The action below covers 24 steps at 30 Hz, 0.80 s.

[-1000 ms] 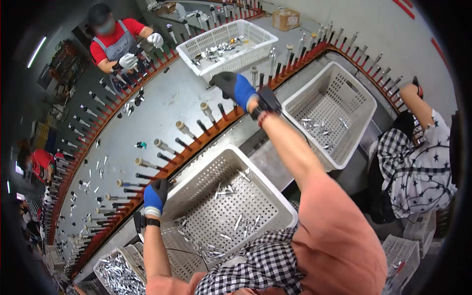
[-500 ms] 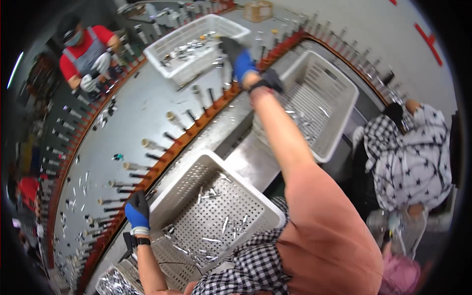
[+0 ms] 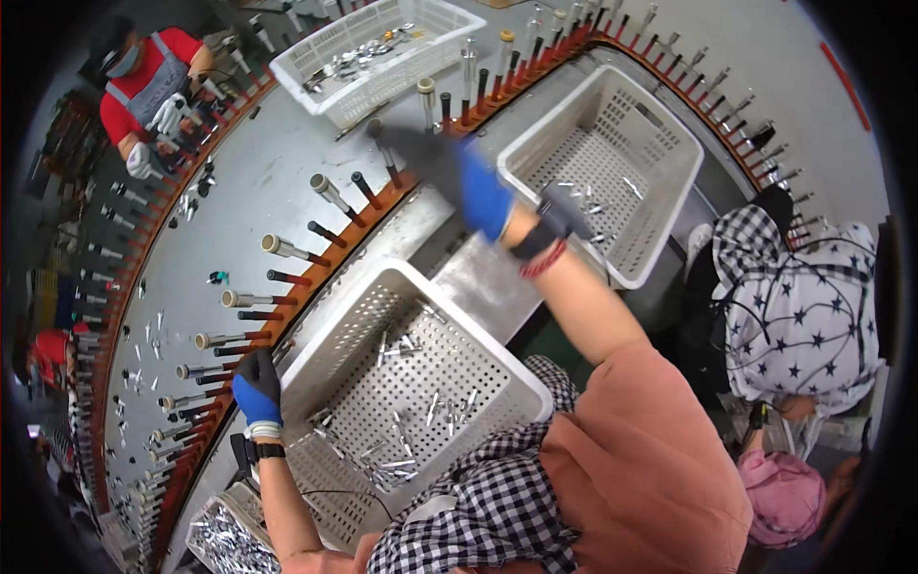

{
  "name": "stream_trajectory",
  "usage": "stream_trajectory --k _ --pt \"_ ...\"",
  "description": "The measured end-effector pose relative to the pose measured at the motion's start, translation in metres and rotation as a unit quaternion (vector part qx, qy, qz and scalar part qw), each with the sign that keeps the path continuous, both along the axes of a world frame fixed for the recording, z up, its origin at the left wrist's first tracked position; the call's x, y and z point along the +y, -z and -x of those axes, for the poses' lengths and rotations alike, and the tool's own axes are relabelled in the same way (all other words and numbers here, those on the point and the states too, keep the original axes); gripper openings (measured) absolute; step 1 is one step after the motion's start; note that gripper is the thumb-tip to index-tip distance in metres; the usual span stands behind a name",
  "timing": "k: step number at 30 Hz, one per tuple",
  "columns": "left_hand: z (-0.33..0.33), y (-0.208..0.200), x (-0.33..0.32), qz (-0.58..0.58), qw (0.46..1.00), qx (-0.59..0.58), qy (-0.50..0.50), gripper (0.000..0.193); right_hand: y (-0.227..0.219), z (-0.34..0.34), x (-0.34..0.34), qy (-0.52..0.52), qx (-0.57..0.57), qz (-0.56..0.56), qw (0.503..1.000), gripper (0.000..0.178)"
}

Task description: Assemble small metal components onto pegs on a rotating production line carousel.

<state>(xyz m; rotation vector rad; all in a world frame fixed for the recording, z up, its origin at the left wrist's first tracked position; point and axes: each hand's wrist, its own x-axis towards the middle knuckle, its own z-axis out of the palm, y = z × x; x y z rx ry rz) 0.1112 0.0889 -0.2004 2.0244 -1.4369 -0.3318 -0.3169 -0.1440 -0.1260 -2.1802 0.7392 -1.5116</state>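
Observation:
My right hand point(image 3: 449, 177), in a blue glove with dark fingers, is smeared by motion over the curved orange-brown rail. Its fingertips are beside a metal tube point(image 3: 380, 139) on a peg; whether they touch it cannot be made out. My left hand point(image 3: 256, 390), gloved alike, is at the rail's near edge beside the lower pegs. Its fingers are bent together, and anything in them is hidden. Metal tubes with pale ends point(image 3: 282, 246) sit on some pegs, while black-tipped pegs point(image 3: 325, 232) between them are bare. Below my hands, a white perforated basket point(image 3: 492, 349) holds scattered slim metal parts point(image 3: 432, 409).
Another white basket point(image 3: 684, 182) with few metal parts stands farther right. A white crate point(image 3: 382, 84) of mixed parts is on the grey table point(image 3: 253, 182). Bottom left is a container of shiny parts point(image 3: 229, 536). Co-workers sit at far left point(image 3: 158, 81) and right point(image 3: 794, 306).
The right hand has come back along the rail, nearer and to the left, past several tubes. The view has shifted, with the baskets higher in it. My left hand stays by the rail.

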Motion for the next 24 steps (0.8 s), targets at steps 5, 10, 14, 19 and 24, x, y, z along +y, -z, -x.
stream_trajectory --k 5,10,14,19,24 --pt "0.004 -0.027 0.019 -0.007 0.999 -0.05 -0.016 0.03 -0.021 0.055 -0.136 0.169 -0.26 -0.156 0.938 0.037" --pt "0.0 0.0 -0.008 -0.048 0.998 -0.036 0.013 0.035 -0.004 0.042 -0.174 0.189 0.118 -0.152 0.963 0.047" --pt "-0.023 0.004 0.014 -0.06 0.997 -0.03 -0.032 0.036 -0.044 -0.019 -0.087 0.099 -0.075 -0.266 0.956 0.051" --pt "-0.019 0.002 0.002 -0.039 0.999 -0.031 0.006 0.035 -0.015 -0.038 -0.002 -0.227 0.037 -0.101 0.968 0.034" --pt "-0.012 0.006 0.002 -0.053 0.998 -0.03 -0.015 0.034 0.009 -0.009 0.025 -0.113 0.118 -0.281 0.946 0.05"
